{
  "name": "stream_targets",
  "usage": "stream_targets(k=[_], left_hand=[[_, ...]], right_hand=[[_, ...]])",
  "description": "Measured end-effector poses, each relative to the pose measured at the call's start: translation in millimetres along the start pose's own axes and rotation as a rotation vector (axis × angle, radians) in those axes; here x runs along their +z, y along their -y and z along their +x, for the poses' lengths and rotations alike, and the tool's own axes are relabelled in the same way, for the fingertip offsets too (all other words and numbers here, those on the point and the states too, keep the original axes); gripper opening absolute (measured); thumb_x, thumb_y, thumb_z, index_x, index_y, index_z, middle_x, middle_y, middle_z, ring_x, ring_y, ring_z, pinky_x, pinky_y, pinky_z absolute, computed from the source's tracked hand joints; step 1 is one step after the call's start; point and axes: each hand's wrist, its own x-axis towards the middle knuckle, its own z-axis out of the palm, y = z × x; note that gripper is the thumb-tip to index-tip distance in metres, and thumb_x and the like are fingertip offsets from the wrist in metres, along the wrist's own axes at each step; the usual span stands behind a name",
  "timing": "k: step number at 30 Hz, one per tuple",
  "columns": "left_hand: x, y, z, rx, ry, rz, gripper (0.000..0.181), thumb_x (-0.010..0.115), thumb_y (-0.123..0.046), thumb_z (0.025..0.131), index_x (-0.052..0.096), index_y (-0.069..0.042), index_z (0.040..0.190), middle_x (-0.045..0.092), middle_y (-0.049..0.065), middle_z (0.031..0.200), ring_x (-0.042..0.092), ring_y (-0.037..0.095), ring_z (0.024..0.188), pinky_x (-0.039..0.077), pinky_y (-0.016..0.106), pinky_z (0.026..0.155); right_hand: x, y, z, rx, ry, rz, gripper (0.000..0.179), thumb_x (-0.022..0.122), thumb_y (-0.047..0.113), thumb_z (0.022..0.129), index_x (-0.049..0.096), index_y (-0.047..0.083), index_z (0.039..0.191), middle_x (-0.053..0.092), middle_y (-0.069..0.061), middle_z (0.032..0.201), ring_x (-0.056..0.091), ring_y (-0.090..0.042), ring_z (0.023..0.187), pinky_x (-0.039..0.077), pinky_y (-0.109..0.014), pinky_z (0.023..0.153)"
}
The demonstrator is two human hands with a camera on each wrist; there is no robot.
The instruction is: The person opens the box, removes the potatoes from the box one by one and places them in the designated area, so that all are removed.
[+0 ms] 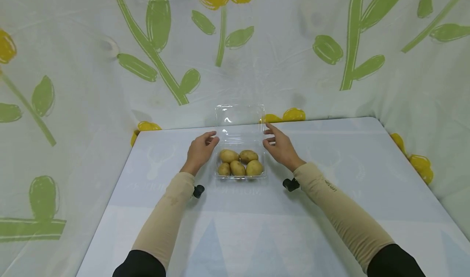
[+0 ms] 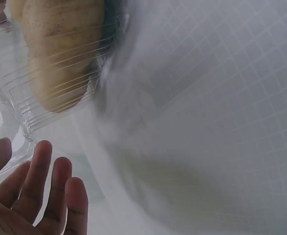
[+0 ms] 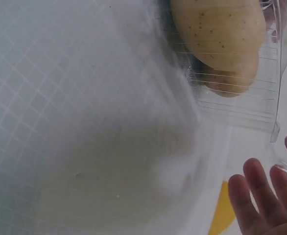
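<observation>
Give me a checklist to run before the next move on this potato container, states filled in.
1. Potatoes inside the tray: ok, five lie in it.
2. Lid open: ok, raised behind the tray.
3. Left hand in place: ok, at the container's left side.
4. Right hand in place: ok, at its right side, near the lid.
5. Fingertips touching the lid: cannot tell; the clear plastic hides contact.
6. Potatoes low enough for the lid to close: cannot tell.

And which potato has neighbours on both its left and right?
The middle potato of the near row of three; the other potatoes sit at row ends.
</observation>
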Motion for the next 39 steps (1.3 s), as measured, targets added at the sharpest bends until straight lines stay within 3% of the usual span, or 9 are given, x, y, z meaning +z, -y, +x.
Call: stream_targets(k=[8,14,22,39], left_hand=[[3.4,0.4,-0.6,-0.014,0.063,0.021,0.054,0.058,-0.04,0.104,0.053,-0.01,0.148,0.069,0.012,0.127,0.064,0.029,0.117,0.049,0.048,0.1],[5.1,2.8,-2.0,-0.008,0.107,-0.006,0.057,0.06,-0.035,0.103,0.047,-0.005,0.15,0.068,0.015,0.128,0.063,0.031,0.118,0.049,0.047,0.102],[5.8,0.9,-2.9,-0.017,0.118,-0.018,0.054,0.061,-0.026,0.103,0.048,-0.003,0.15,0.069,0.015,0.126,0.064,0.032,0.117,0.048,0.046,0.103],[4.4,0.5,-5.2,-0.043,0.169,0.031,0.055,0.055,-0.033,0.105,0.047,-0.003,0.151,0.067,0.015,0.129,0.06,0.032,0.123,0.047,0.048,0.105]], right_hand=[[1.6,-2.2,-3.6,0.032,0.071,-0.006,0.065,0.06,0.015,0.102,0.03,0.003,0.158,0.056,-0.017,0.144,0.063,-0.034,0.119,0.055,-0.045,0.095],[3.1,-4.2,-5.8,0.053,0.099,0.006,0.066,0.058,0.021,0.103,0.029,0.004,0.159,0.055,-0.015,0.145,0.062,-0.033,0.121,0.055,-0.045,0.096],[3.8,-7.2,-6.6,0.03,0.093,0.01,0.063,0.059,0.019,0.103,0.032,0.0,0.157,0.056,-0.017,0.143,0.062,-0.035,0.121,0.051,-0.049,0.101],[1.0,-9.6,-6.1,0.06,0.13,-0.026,0.059,0.056,0.026,0.105,0.039,-0.002,0.154,0.06,-0.018,0.139,0.061,-0.037,0.122,0.051,-0.048,0.1]])
